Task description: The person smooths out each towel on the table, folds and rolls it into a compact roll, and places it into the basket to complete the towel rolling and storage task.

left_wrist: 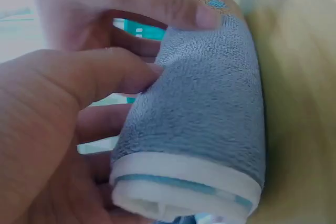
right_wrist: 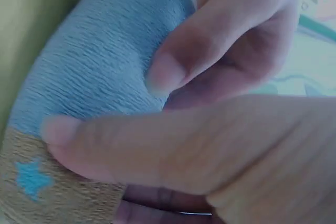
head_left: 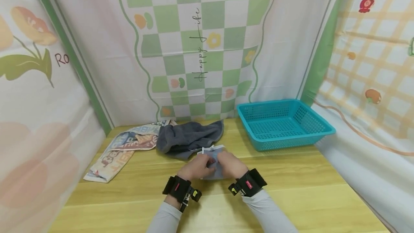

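Between both hands is a small blue-grey towel (head_left: 215, 173), folded over into a rounded bundle. In the left wrist view the towel (left_wrist: 199, 93) shows a white-banded end near the camera. Seen from the right wrist, the towel (right_wrist: 100, 51) has a brown part with a bright blue star. My left hand (head_left: 195, 167) grips its left side, thumb on the cloth and fingers behind. On the opposite side my right hand (head_left: 230, 164) holds it the same way, its thumb (right_wrist: 63, 129) lying across the fabric. The towel's underside is hidden.
Just behind the hands lies a crumpled dark grey towel (head_left: 189, 137). To its left a colourful printed towel (head_left: 118, 155) spreads over the wooden table (head_left: 291, 190). A turquoise plastic basket (head_left: 288, 141) stands at the back right. Patterned curtains (head_left: 200, 53) enclose the table.
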A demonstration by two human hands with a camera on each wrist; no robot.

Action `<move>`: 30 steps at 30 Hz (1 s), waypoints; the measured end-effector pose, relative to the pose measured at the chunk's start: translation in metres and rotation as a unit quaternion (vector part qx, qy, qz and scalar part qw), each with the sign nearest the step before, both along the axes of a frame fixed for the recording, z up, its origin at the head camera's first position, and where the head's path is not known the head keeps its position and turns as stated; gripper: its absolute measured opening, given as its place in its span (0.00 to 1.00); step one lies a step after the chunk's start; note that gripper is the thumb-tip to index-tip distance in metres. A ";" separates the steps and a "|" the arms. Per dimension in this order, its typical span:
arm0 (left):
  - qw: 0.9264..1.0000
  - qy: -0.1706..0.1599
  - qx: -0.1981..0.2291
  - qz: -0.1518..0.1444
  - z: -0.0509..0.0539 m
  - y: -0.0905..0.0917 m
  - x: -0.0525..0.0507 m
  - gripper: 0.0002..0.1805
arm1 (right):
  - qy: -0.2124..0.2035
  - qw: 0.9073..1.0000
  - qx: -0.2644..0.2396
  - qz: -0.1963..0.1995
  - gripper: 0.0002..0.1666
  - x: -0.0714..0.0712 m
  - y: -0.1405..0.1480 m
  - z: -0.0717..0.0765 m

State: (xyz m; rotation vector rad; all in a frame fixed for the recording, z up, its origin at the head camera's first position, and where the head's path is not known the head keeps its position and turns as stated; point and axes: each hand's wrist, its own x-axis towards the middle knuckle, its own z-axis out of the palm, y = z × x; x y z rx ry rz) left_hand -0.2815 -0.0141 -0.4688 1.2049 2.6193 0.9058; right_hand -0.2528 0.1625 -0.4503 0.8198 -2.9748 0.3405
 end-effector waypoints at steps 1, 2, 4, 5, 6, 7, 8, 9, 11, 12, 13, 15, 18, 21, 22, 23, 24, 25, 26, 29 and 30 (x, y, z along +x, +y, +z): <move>1.000 0.009 0.004 0.003 0.001 0.000 0.000 0.03 | -0.018 1.000 0.002 -0.013 0.15 -0.003 0.001 -0.002; 1.000 0.019 0.009 0.006 0.002 0.000 0.000 0.07 | -0.033 0.999 0.004 -0.018 0.15 -0.006 0.003 -0.004; 1.000 0.024 0.012 0.010 0.004 -0.001 0.000 0.11 | -0.065 0.998 -0.004 -0.017 0.14 -0.012 0.008 -0.005; 1.000 0.021 0.009 0.012 0.005 -0.001 0.000 0.12 | -0.078 0.997 -0.013 -0.011 0.14 -0.014 0.011 -0.006; 1.000 0.017 0.003 0.016 0.005 -0.001 0.000 0.13 | -0.093 0.995 -0.023 -0.001 0.13 -0.017 0.013 -0.006; 1.000 0.017 -0.005 0.018 0.005 -0.002 0.000 0.13 | -0.107 0.994 -0.038 0.011 0.12 -0.020 0.016 -0.008; 1.000 0.017 -0.013 0.021 0.005 -0.002 0.000 0.14 | -0.124 0.991 -0.053 0.023 0.11 -0.023 0.018 -0.009; 0.999 0.019 -0.021 0.024 0.004 -0.002 0.001 0.14 | -0.142 0.987 -0.072 0.036 0.11 -0.026 0.020 -0.010; 0.999 0.020 -0.031 0.033 0.002 -0.002 0.001 0.14 | -0.175 0.978 -0.102 0.053 0.09 -0.032 0.024 -0.013; 0.999 0.022 -0.033 0.033 0.001 -0.002 0.001 0.11 | -0.191 0.973 -0.116 0.057 0.07 -0.033 0.027 -0.014; 0.999 0.024 -0.034 0.032 0.000 -0.002 0.000 0.09 | -0.204 0.969 -0.128 0.058 0.07 -0.035 0.028 -0.015; 0.999 0.017 -0.028 0.027 -0.002 -0.003 -0.001 0.07 | -0.217 0.964 -0.141 0.053 0.08 -0.035 0.030 -0.015; 1.000 -0.009 -0.021 0.015 -0.004 -0.005 -0.002 0.11 | -0.183 0.973 -0.134 0.051 0.08 -0.030 0.028 -0.009; 0.998 -0.045 -0.030 0.010 -0.005 -0.007 -0.004 0.14 | -0.122 0.985 -0.108 0.056 0.04 -0.020 0.021 0.003; 0.998 -0.057 -0.033 0.009 -0.005 -0.008 -0.004 0.15 | -0.101 0.989 -0.096 0.057 0.05 -0.017 0.018 0.006; 0.997 -0.065 -0.038 0.010 -0.006 -0.009 -0.005 0.15 | -0.082 0.991 -0.085 0.059 0.06 -0.013 0.016 0.009; 0.997 -0.067 -0.040 0.010 -0.006 -0.010 -0.005 0.14 | -0.067 0.993 -0.073 0.056 0.08 -0.010 0.014 0.011; 0.997 -0.069 -0.038 0.011 -0.006 -0.010 -0.006 0.12 | -0.059 0.995 -0.068 0.051 0.10 -0.008 0.012 0.011; 0.997 -0.067 -0.033 0.013 -0.006 -0.011 -0.006 0.10 | -0.048 0.996 -0.065 0.046 0.14 -0.006 0.010 0.011; 0.999 -0.047 -0.010 0.019 -0.007 -0.010 -0.007 0.14 | -0.008 0.998 -0.054 0.036 0.21 -0.008 0.009 0.002; 0.999 -0.035 -0.003 0.021 -0.006 -0.010 -0.007 0.17 | -0.002 0.998 -0.053 0.032 0.22 -0.010 0.009 -0.001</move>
